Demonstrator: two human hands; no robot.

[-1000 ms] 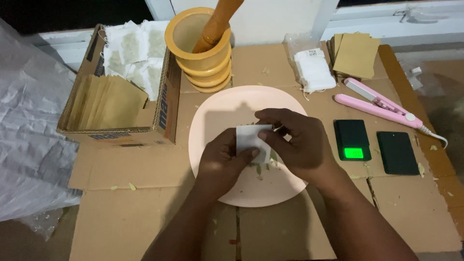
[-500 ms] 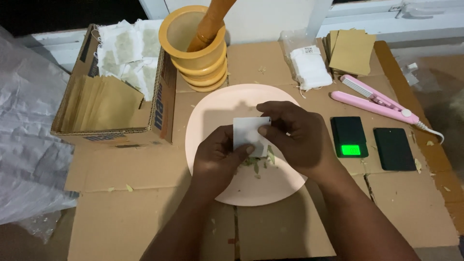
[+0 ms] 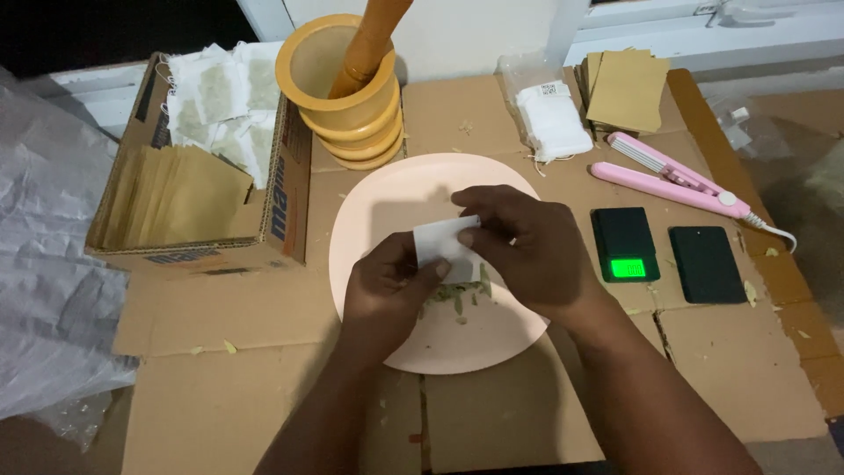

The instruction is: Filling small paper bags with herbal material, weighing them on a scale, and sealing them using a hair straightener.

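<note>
Both hands meet over a pink plate (image 3: 387, 189) set on flattened cardboard (image 3: 264, 387), pinching a small white sachet (image 3: 442, 239) between them: the left hand (image 3: 387, 286) grips its lower edge with thumb and fingers, the right hand (image 3: 519, 242) closes on its upper right corner. The sachet hangs just above a little heap of green herb bits (image 3: 457, 297) on the plate, partly hidden by the fingers. The step in hand looks like filling or opening the sachet over the plate (its mouth cannot be made out); what follows would seem to call for a steady pinch so the contents fall on the plate rather than the cardboard. Behind the plate stands a yellow mortar (image 3: 347, 92) with its pestle (image 3: 369, 44); a box (image 3: 207, 193) of brown envelopes and filled sachets sits to the left, and a lit pocket scale (image 3: 626, 244) and a pink sealer (image 3: 677, 176) lie to the right.
</note>
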